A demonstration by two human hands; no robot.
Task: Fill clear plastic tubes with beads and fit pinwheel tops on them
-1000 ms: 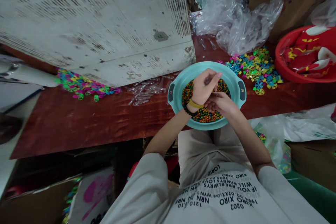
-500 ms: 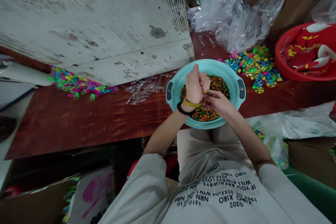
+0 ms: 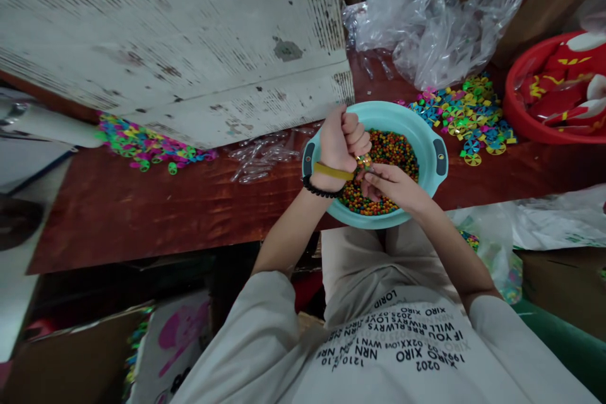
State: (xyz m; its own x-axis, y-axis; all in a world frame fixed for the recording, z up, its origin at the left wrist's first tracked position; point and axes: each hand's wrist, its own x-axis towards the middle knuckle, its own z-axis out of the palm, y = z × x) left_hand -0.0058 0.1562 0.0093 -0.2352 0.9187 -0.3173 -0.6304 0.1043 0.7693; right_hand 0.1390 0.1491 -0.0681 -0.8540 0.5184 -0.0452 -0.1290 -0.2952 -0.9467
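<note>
Beads (image 3: 395, 142): uncountable, inside 1 teal basin (image 3: 426, 136) at table (image 3: 156, 221) edge | 2 hands close together above beads: left hand (image 3: 341, 142) curled, right hand (image 3: 395, 186) fingers bent; grip on either, cannot tell | 2 wheel piles (image 3: 466, 117) | 1 red tub (image 3: 525, 126)

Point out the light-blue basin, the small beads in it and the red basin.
Light-blue basin (image 3: 427, 154): head view, inner wall near the right handle.
Small beads (image 3: 396, 148): head view, far part of the heap.
Red basin (image 3: 517, 116): head view, left outer wall.
</note>
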